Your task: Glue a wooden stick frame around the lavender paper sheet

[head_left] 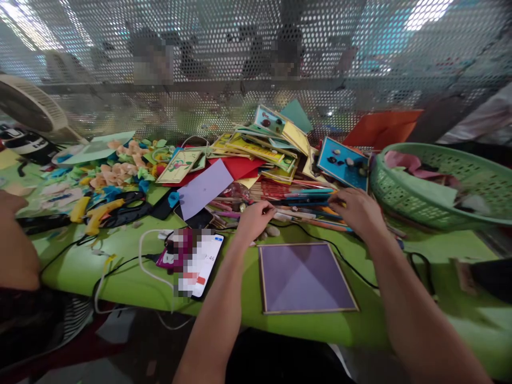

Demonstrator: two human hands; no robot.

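Observation:
My left hand (255,217) reaches into a heap of pencils and pens (304,205) on the green table (120,266), its fingers curled and pinched around something small I cannot make out. To its right, my right hand (357,210) rests on the same heap with its fingers closed on a pen or pencil. Just in front of both hands lies a purple square board with a thin pale frame (304,278). A few small stones (273,230) lie beside my left hand.
A pile of coloured craft cards (264,146) stands behind the pencils. A green basket (440,181) is at the right, a phone with cable (198,264) at the left, glue guns and scissors (110,210) further left. Another person's arm (14,245) is at the left edge. A perforated screen (240,53) closes the back.

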